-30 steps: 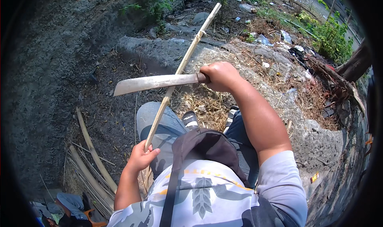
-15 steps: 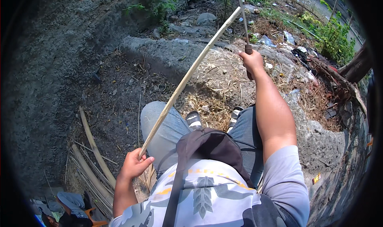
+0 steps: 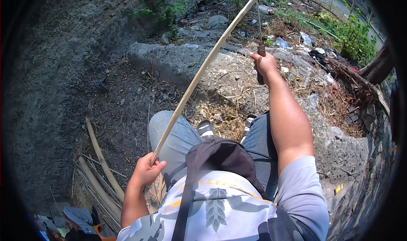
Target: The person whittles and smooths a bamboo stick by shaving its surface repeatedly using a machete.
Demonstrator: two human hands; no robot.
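Note:
My left hand, low on the left beside my knee, is closed round the lower end of a long pale bamboo strip. The strip slants up and away to the right across my left thigh. Out ahead on the right, my right hand grips the brown handle of a long-bladed knife. Its narrow blade, seen nearly edge-on, points away from me. In the picture the blade's far part meets the strip's far tip; whether they touch I cannot tell.
Bent bamboo lengths and thin strips lie at lower left, near a partly visible person. A rough wall rises on the left. Ahead are a concrete ledge, dry litter and scraps. A tree trunk stands at right.
The bamboo strip's far tip has risen slightly in view, and my left hand has shifted a little right. My right hand with the knife has moved slightly left, bringing the blade closer to the strip.

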